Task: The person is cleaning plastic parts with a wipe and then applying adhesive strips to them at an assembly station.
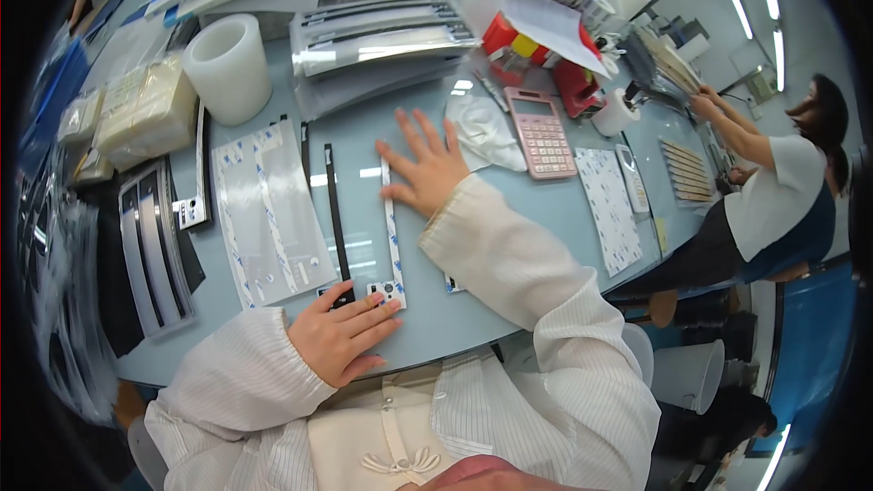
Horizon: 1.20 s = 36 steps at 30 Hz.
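Observation:
My right hand (426, 166) lies with its fingers spread on the tabletop, its thumb side at the far end of a narrow white strip with blue print (392, 241). Close to the table's front edge, my left hand (338, 336) has its fingers stretched out flat. Its fingertips touch the wider near ends of the white strip and of a thin black strip (335, 218) lying parallel to it. Left of these is a clear sheet (284, 245) with white-and-blue tape lines. Neither hand is closed around anything.
A stack of clear-packed sheets (382, 55) lies beyond my hands. At left are a roll of clear film (227, 70) and wrapped bundles (150, 114). A crumpled white cloth (486, 132), a pink calculator (540, 134) and a patterned sheet (607, 209) lie rightward. A co-worker (773, 177) sits at far right.

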Motion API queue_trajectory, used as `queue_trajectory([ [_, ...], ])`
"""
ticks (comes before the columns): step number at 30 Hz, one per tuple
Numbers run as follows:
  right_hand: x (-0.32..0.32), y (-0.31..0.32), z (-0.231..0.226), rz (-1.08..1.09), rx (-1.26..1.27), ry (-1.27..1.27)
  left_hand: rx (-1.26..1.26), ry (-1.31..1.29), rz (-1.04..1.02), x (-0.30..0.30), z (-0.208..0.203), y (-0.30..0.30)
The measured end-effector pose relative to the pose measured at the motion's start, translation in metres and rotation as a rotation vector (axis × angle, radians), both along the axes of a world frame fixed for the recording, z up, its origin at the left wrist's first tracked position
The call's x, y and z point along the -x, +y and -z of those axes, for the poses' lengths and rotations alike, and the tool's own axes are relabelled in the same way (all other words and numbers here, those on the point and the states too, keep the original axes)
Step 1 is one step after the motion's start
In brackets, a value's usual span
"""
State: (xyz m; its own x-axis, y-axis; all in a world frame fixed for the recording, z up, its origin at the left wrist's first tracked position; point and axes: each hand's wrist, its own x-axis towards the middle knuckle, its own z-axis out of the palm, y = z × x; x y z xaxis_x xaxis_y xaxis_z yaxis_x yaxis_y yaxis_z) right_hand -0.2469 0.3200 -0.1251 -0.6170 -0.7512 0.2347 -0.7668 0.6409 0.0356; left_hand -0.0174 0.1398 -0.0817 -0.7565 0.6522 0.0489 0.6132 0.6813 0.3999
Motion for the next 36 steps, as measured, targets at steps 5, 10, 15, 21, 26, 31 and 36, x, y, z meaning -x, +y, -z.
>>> queue_trajectory([
  [5,-0.058,0.015,-0.017,-0.138,-0.164,-0.073,0.078,0.107,0.024,-0.004,0.001,-0.001],
  [10,-0.116,0.043,-0.034,-0.242,-0.217,-0.115,0.110,0.108,0.023,-0.006,0.001,-0.001],
  [15,-0.146,0.051,-0.040,-0.239,-0.200,-0.258,-0.023,0.053,0.051,-0.004,0.003,-0.003],
  [21,-0.158,0.044,-0.030,-0.321,-0.040,-0.363,-0.375,0.069,-0.036,0.006,-0.005,-0.009],
  [26,-0.164,0.043,-0.013,-0.397,0.128,-0.280,-0.398,0.288,-0.137,0.012,-0.018,-0.016],
  [31,-0.162,0.046,-0.012,-0.392,0.275,-0.188,-0.345,0.333,-0.228,0.011,-0.025,-0.023],
  [36,-0.157,0.055,-0.022,-0.417,0.295,-0.138,-0.277,0.322,-0.237,0.011,-0.025,-0.027],
])
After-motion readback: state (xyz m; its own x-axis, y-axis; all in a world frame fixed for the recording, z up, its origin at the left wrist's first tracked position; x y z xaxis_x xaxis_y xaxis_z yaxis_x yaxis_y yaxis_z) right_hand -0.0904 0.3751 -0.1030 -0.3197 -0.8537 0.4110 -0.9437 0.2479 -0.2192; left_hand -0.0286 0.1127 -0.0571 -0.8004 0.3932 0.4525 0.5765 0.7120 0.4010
